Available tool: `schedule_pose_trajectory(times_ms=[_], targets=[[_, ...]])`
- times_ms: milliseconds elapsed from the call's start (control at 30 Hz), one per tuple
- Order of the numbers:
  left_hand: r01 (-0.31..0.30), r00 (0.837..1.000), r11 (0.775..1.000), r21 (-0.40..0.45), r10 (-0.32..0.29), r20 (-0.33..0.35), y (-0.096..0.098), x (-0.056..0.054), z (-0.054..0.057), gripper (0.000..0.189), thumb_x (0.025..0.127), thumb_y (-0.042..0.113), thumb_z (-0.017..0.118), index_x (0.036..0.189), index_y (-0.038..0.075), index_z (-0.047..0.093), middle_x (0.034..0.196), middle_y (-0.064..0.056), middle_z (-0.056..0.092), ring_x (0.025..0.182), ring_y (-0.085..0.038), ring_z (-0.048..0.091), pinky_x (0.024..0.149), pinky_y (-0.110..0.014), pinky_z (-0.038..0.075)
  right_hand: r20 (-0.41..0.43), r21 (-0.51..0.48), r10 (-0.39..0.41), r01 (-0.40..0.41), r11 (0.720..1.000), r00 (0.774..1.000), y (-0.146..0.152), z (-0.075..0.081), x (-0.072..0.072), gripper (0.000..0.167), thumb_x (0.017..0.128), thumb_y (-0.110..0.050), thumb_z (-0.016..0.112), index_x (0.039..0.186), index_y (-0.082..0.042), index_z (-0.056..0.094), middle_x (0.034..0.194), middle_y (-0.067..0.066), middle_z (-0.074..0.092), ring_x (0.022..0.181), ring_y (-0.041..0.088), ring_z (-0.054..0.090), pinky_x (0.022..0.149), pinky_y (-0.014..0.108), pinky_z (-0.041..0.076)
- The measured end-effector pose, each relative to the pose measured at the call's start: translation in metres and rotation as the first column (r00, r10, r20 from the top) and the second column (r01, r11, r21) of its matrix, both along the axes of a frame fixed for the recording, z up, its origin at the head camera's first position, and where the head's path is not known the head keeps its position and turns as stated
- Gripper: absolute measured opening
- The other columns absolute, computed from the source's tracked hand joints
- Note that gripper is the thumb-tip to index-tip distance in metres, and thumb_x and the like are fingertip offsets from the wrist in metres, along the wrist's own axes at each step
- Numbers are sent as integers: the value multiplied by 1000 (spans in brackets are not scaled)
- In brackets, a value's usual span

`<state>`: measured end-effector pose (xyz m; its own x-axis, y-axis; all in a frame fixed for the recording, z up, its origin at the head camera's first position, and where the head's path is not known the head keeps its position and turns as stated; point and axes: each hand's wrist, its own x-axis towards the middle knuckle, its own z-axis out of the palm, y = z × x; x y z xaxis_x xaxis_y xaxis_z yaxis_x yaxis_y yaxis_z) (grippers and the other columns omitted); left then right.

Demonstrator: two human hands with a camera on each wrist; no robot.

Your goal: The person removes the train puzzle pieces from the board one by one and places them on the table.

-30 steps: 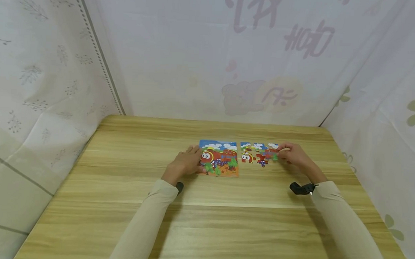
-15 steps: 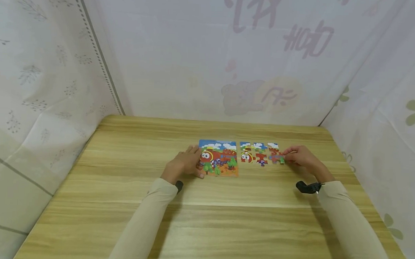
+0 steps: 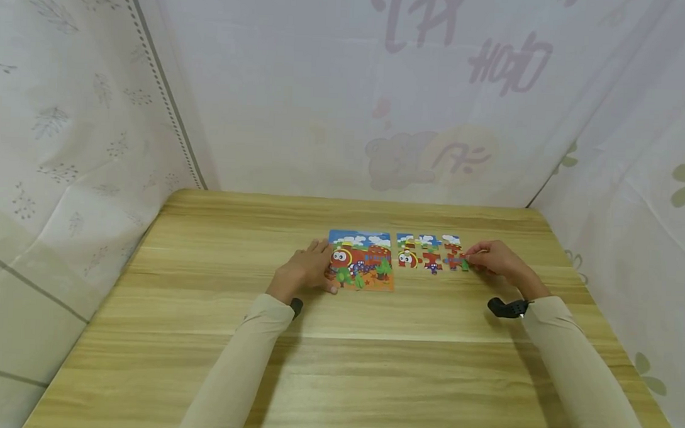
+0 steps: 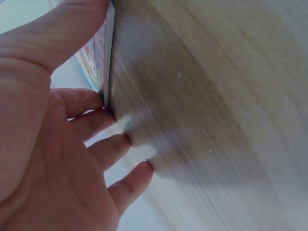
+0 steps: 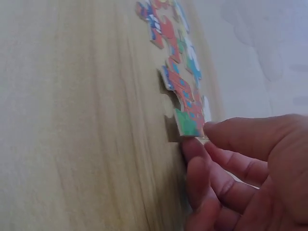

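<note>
Pinching a red puzzle piece [image 5: 186, 120] with a green corner between thumb and finger, your right hand [image 3: 498, 260] held it with an edge lifted off the table [image 3: 337, 377], at the right end of the lower row of pieces. Three sky pieces [image 3: 429, 241] lay in the row beyond. Your left hand [image 3: 304, 268] rested relaxed, fingers slightly spread, touching the left edge of the picture board [image 3: 369, 265], which lay flat just left of the pieces.

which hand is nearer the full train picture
Left: the left hand touches the left edge of the picture; the right hand is off to its right, pinching a piece.
</note>
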<state>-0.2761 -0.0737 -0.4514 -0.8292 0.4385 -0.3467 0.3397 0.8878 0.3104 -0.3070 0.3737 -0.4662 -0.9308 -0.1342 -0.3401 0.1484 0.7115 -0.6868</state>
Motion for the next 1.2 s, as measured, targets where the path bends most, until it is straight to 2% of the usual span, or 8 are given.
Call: schedule_pose_trajectory(times_ms=[200, 433, 633, 867, 1200], targets=[[-8, 1000, 1000, -4, 8, -3, 0, -1, 0, 109, 81, 47, 78, 158, 0, 15, 165, -20, 9, 153, -38, 7, 119, -58, 20, -135, 156, 71, -50, 987, 988, -8, -4, -3, 25, 92, -21, 69, 102, 2, 65, 86, 7, 64, 74, 17, 51, 64, 28, 44], [-9, 1000, 1000, -8, 9, -5, 0, -2, -1, 109, 81, 48, 78, 158, 0, 17, 165, -20, 9, 153, -38, 7, 119, -58, 21, -141, 186, 68, -41, 982, 988, -14, -2, -3, 21, 91, -17, 68, 100, 2, 64, 85, 8, 62, 77, 20, 51, 64, 29, 43], [-8, 1000, 1000, -9, 8, -9, -1, -1, 0, 110, 80, 47, 78, 157, 0, 17, 165, -21, 9, 152, -39, 7, 119, -58, 21, -177, 205, 72, -35, 978, 982, -27, 4, -2, 23, 94, -22, 67, 103, 0, 64, 88, 9, 65, 76, 19, 55, 64, 29, 45], [-9, 1000, 1000, 1, 9, -13, 0, -1, -1, 109, 80, 47, 79, 157, 0, 18, 165, -21, 11, 152, -39, 8, 118, -58, 22, -252, 125, 158, -130, 984, 955, -74, 12, -2, 18, 92, -14, 68, 103, 1, 67, 90, 13, 66, 75, 22, 59, 60, 29, 48], [-1, 1000, 1000, -3, 1, -22, 1, -1, -2, 109, 80, 47, 79, 157, 1, 18, 165, -20, 12, 152, -39, 9, 117, -59, 24, -225, 82, 318, -307, 948, 921, -148, 14, 2, 18, 94, -17, 68, 107, -4, 67, 96, 10, 68, 76, 20, 66, 58, 30, 51]])
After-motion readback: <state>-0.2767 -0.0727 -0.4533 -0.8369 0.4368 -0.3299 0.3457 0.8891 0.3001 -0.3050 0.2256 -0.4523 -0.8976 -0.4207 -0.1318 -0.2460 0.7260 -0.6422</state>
